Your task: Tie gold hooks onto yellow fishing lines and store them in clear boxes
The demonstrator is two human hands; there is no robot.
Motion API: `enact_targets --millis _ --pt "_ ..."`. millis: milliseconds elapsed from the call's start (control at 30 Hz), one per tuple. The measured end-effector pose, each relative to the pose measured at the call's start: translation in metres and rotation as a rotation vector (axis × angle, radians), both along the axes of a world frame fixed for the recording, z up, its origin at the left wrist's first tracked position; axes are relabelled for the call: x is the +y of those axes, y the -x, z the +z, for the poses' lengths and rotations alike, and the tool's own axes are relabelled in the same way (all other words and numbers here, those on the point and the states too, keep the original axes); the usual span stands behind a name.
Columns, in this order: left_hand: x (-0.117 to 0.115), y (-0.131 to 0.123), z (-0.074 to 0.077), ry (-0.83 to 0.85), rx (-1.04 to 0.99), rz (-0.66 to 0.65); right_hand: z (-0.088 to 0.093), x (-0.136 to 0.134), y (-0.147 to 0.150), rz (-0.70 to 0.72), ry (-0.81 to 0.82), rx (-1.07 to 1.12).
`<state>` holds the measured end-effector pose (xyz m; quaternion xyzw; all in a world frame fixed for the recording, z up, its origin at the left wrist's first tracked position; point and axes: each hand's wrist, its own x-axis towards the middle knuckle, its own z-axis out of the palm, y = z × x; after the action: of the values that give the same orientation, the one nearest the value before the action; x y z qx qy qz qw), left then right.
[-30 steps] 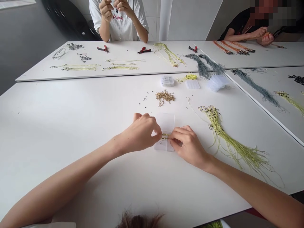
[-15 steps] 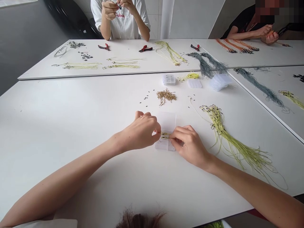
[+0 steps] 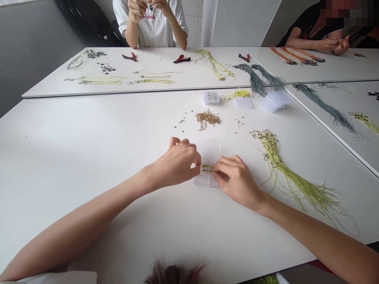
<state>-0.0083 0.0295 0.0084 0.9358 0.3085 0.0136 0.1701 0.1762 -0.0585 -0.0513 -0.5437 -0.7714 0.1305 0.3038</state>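
A small clear plastic box [image 3: 204,181] lies with its lid up on the table in front of me. Across it run short yellow-green fishing lines with dark hooks [image 3: 205,170]. My left hand [image 3: 180,163] is pinched at the box's left side, fingertips on the end of one hooked line. From the right, my right hand [image 3: 237,179] pinches the same row of lines over the box. The fingertips partly cover what they grip. To the right lies a big bundle of yellow-green hooked lines [image 3: 284,165].
Behind the box are a heap of brass-coloured swivels [image 3: 208,118], scattered small black beads [image 3: 182,121], stacked clear boxes [image 3: 276,101] and a filled box [image 3: 211,98]. Grey line bundles [image 3: 257,81] and red-handled pliers [image 3: 181,59] lie farther back. Two people work across the table.
Both of my hands stay almost still at the box. The hooked lines between my fingertips have shifted slightly. The people opposite move their hands a little.
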Motion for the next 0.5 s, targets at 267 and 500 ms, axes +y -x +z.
enact_targets --millis 267,500 --pt "-0.0055 0.0007 -0.0037 0.021 -0.009 -0.025 -0.0019 0.0005 -0.0008 0.002 -0.012 -0.006" --pt "-0.001 0.0006 -0.0042 0.044 -0.029 0.021 -0.001 0.0004 -0.0011 0.001 -0.009 0.001"
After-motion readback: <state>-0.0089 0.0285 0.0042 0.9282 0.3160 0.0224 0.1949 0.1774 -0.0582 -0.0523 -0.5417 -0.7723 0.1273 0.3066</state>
